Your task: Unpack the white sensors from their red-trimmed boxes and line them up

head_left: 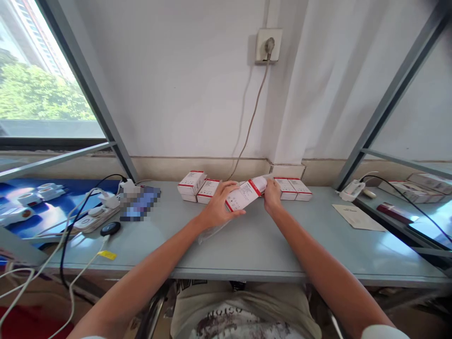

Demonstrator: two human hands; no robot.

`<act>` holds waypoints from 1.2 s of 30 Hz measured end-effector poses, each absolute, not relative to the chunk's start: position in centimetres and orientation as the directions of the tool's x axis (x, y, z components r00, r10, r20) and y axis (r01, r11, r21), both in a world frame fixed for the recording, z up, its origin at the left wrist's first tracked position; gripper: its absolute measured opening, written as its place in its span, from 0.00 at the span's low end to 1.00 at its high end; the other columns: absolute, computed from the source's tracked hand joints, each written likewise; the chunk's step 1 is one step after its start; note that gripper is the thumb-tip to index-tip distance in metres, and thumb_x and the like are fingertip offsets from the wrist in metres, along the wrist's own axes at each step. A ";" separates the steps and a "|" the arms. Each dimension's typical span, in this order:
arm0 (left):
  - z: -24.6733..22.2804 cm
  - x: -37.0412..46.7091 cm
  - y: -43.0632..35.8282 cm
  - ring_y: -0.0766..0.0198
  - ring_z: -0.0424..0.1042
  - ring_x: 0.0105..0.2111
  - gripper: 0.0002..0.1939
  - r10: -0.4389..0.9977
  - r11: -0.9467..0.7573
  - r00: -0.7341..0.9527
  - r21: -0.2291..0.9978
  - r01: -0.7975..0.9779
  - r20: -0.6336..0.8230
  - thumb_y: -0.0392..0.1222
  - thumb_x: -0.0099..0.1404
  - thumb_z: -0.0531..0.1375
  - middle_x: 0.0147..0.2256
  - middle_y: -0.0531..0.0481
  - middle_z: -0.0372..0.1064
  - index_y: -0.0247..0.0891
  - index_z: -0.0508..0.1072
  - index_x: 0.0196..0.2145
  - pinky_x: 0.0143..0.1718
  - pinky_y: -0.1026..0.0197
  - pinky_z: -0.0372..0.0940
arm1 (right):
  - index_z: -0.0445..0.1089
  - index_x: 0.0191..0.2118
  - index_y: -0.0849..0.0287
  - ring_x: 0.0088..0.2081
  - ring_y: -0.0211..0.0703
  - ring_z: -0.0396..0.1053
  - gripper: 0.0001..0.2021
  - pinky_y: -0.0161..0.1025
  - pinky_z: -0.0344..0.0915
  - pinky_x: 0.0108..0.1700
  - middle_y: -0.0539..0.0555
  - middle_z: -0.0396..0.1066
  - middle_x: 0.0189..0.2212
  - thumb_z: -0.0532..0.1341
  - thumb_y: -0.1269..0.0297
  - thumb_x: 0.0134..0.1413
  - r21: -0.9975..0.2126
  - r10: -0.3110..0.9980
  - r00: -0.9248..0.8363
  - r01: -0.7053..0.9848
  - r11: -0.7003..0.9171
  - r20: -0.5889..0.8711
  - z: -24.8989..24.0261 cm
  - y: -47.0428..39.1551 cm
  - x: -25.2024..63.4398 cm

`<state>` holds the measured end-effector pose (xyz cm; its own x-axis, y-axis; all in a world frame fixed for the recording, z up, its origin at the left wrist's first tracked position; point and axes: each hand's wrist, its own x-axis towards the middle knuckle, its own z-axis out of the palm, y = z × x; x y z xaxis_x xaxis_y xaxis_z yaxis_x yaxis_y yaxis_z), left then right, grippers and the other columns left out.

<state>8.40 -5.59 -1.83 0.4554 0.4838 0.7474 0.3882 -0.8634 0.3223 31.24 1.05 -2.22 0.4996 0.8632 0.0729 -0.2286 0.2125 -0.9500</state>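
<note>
A white box with red bands [245,195] is held tilted above the table, between my two hands. Clear plastic film [212,231] shows around it and trails below my left hand. My left hand [219,206] grips the box's lower left end, thumb in front and fingers over the top. At the upper right end, my right hand [271,194] is closed on the wrapped box, its fingertips partly hidden. Similar boxes stand behind in a row: a stack [191,184] and a box [209,189] on the left, more boxes [291,189] on the right.
On the grey table [247,254], a power strip [95,217], a blurred-out phone-like object [139,205] and a round black device [110,229] lie at left among cables. A paper sheet [357,217] and white plug [352,190] lie at right. Metal posts [122,162] flank the table.
</note>
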 end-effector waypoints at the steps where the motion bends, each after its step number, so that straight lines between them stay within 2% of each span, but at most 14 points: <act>1: -1.8 8.4 -5.6 0.42 0.62 0.69 0.42 0.458 -0.876 0.475 0.291 0.385 0.751 0.60 0.66 0.72 0.67 0.36 0.59 0.47 0.60 0.69 0.71 0.34 0.60 | 0.62 0.31 0.52 0.25 0.38 0.63 0.11 0.36 0.61 0.27 0.45 0.65 0.25 0.61 0.56 0.63 -0.940 0.865 0.502 -0.285 0.189 0.022 -2.1 1.1 31.3; 3: -1.8 8.3 -5.7 0.43 0.62 0.69 0.46 0.419 -0.892 0.510 0.236 0.385 0.751 0.58 0.65 0.74 0.68 0.36 0.59 0.49 0.57 0.71 0.71 0.34 0.61 | 0.62 0.31 0.53 0.24 0.38 0.63 0.09 0.35 0.61 0.26 0.44 0.65 0.23 0.60 0.60 0.62 -0.921 0.876 0.482 -0.354 0.163 -0.031 -1.7 1.0 31.4; 5: -1.5 8.1 -5.6 0.45 0.64 0.68 0.42 0.392 -0.897 0.524 0.187 0.400 0.756 0.52 0.68 0.72 0.68 0.37 0.61 0.48 0.58 0.72 0.70 0.36 0.63 | 0.63 0.31 0.53 0.24 0.38 0.65 0.07 0.35 0.62 0.26 0.45 0.67 0.24 0.59 0.63 0.61 -0.912 0.887 0.460 -0.382 0.152 -0.045 -1.4 0.9 31.5; 8: -0.9 7.2 -5.3 0.47 0.70 0.63 0.33 0.350 -0.878 0.504 0.090 0.470 0.789 0.46 0.70 0.68 0.63 0.38 0.67 0.45 0.63 0.68 0.65 0.40 0.67 | 0.64 0.33 0.53 0.26 0.38 0.67 0.05 0.34 0.64 0.26 0.46 0.69 0.26 0.58 0.63 0.61 -0.913 0.875 0.482 -0.372 0.166 -0.037 -1.2 1.0 32.0; 11: 0.1 5.7 -4.6 0.47 0.73 0.55 0.26 0.336 -0.803 0.443 0.008 0.596 0.831 0.47 0.68 0.67 0.55 0.40 0.74 0.42 0.69 0.61 0.60 0.41 0.69 | 0.63 0.33 0.52 0.25 0.37 0.64 0.06 0.32 0.63 0.24 0.45 0.66 0.25 0.59 0.61 0.63 -0.932 0.831 0.556 -0.309 0.188 -0.016 -1.4 1.4 32.5; 13: 0.7 4.6 -4.1 0.46 0.72 0.53 0.23 0.351 -0.715 0.380 -0.017 0.699 0.856 0.48 0.68 0.66 0.53 0.39 0.76 0.40 0.72 0.58 0.60 0.41 0.68 | 0.61 0.33 0.52 0.24 0.37 0.62 0.08 0.32 0.62 0.23 0.45 0.63 0.24 0.58 0.59 0.64 -0.944 0.805 0.593 -0.264 0.199 0.004 -1.7 1.7 32.7; 17: 1.1 3.5 -3.3 0.38 0.70 0.55 0.20 0.467 -0.413 0.166 0.048 0.909 0.869 0.52 0.70 0.64 0.50 0.35 0.77 0.37 0.74 0.53 0.58 0.38 0.65 | 0.61 0.33 0.51 0.24 0.38 0.62 0.08 0.32 0.60 0.22 0.45 0.63 0.24 0.58 0.58 0.63 -0.951 0.805 0.591 -0.224 0.212 0.041 -2.2 2.1 32.5; 21: 0.3 3.8 -3.2 0.33 0.69 0.57 0.19 0.559 -0.195 0.017 0.111 0.974 0.829 0.53 0.71 0.62 0.49 0.33 0.77 0.35 0.74 0.50 0.61 0.33 0.59 | 0.59 0.32 0.51 0.23 0.38 0.61 0.09 0.33 0.58 0.21 0.44 0.61 0.23 0.57 0.57 0.63 -0.947 0.835 0.547 -0.232 0.222 0.062 -2.4 2.1 32.2; 24: -0.3 4.2 -3.3 0.32 0.68 0.59 0.19 0.599 -0.144 0.028 0.073 0.987 0.800 0.52 0.72 0.60 0.52 0.30 0.75 0.34 0.74 0.51 0.64 0.31 0.55 | 0.58 0.31 0.51 0.22 0.38 0.59 0.10 0.33 0.56 0.20 0.44 0.59 0.23 0.57 0.57 0.63 -0.944 0.840 0.535 -0.223 0.243 0.090 -2.3 2.0 32.0; 29: -0.9 4.4 -3.2 0.29 0.64 0.65 0.23 0.648 -0.129 0.080 0.005 0.992 0.757 0.49 0.72 0.59 0.58 0.27 0.72 0.31 0.73 0.58 0.67 0.30 0.51 | 0.57 0.32 0.51 0.22 0.38 0.59 0.12 0.33 0.57 0.21 0.44 0.59 0.23 0.58 0.55 0.64 -0.950 0.844 0.529 -0.211 0.232 0.089 -2.2 1.8 32.0; 36: -1.8 4.0 -2.5 0.30 0.63 0.66 0.20 0.653 -0.162 0.120 -0.017 0.987 0.748 0.50 0.75 0.58 0.57 0.28 0.74 0.34 0.75 0.56 0.68 0.26 0.49 | 0.58 0.32 0.51 0.23 0.38 0.60 0.11 0.34 0.60 0.23 0.44 0.60 0.24 0.58 0.55 0.65 -0.955 0.845 0.522 -0.174 0.241 0.118 -2.0 1.1 31.6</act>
